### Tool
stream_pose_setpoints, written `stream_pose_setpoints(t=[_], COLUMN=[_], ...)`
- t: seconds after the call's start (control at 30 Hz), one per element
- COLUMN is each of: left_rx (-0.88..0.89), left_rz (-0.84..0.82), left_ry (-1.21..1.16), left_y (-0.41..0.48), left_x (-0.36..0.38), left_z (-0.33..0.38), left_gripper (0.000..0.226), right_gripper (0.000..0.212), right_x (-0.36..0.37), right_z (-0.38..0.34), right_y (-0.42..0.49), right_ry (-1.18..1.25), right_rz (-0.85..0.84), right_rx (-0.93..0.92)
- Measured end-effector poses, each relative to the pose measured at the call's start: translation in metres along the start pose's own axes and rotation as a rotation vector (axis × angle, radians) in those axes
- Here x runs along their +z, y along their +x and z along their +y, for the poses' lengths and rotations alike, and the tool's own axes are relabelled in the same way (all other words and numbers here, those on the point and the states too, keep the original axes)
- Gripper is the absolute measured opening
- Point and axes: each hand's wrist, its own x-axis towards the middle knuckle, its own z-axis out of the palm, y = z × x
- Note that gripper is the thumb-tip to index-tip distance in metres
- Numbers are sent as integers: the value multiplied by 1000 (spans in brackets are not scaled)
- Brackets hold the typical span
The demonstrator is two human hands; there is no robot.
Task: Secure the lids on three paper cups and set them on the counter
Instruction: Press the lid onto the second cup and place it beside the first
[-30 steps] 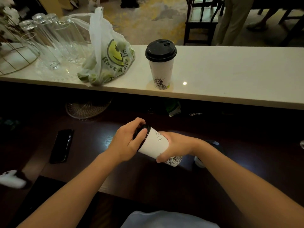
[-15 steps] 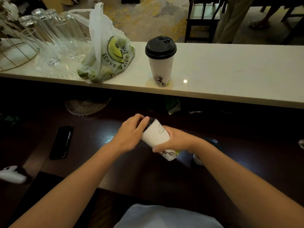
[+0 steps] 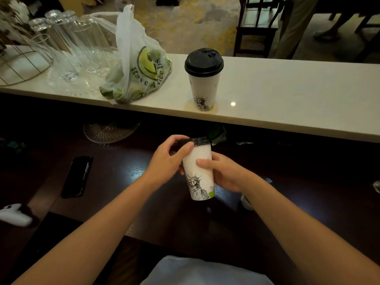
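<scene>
Matt white paper cup (image 3: 198, 173) with printed ink drawing, black plastic lid (image 3: 200, 140), glossy dark wooden table (image 3: 131, 171), smooth pale counter (image 3: 287, 95) with a slight sheen, thin crinkled plastic bag (image 3: 139, 64), clear glass tumblers (image 3: 61, 46)

A single head-worn view looks forward and down from above the person's own forearms, close to the hands (image 3: 197, 167) at centre frame; the pale worktop (image 3: 287, 99) crosses at 12 o'clock, with floor and chairs farther beyond

cups (image 3: 198, 171) white, statue print | lids (image 3: 203, 62) black | counter (image 3: 287, 95) cream
</scene>
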Motion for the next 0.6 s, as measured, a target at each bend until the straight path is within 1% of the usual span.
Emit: stream_pose_setpoints(t=[0.07, 0.13, 0.2, 0.27, 0.3, 0.33, 0.4, 0.43, 0.5, 0.57, 0.6], left_rx=[18, 7, -52, -101, -98, -77, -88, -159, -348, -485, -514], left_rz=[22, 41, 63, 112, 147, 184, 204, 181, 95, 22, 11], left_ry=[62, 67, 28, 41, 123, 258, 612, 769, 983, 1079, 1106], left_y=[1, 0, -1, -2, -4, -4, -7, -10, -20, -35, -42], left_x=[0, 2, 1, -4, -6, -8, -17, -20, -25, -27, -28], left_z=[-6, -13, -25, -46, -59, -74, -110, -127, -155, -180, -191], left_gripper=[25, 28, 33, 38, 39, 38, 41, 50, 71, 87, 92], right_gripper=[43, 53, 61, 64, 64, 63, 62, 61, 63, 65, 66], right_x=[2, 3, 4, 5, 4, 2, 2, 3, 2, 0, -1], right_z=[3, 7, 11, 14, 15, 16, 20, 22, 25, 27, 27], right_y=[3, 2, 1, 1, -1, -4, -8, -10, -14, -16, -17], right_ry=[-94, -177, -236, -286, -298, -310, -336, -349, -394, -452, -468], right_rz=[135, 237, 296, 345, 363, 376, 380, 378, 372, 375, 377], right_rx=[-53, -77, -62, -42, -38, -33, -21, -9, 21, 43, 49])
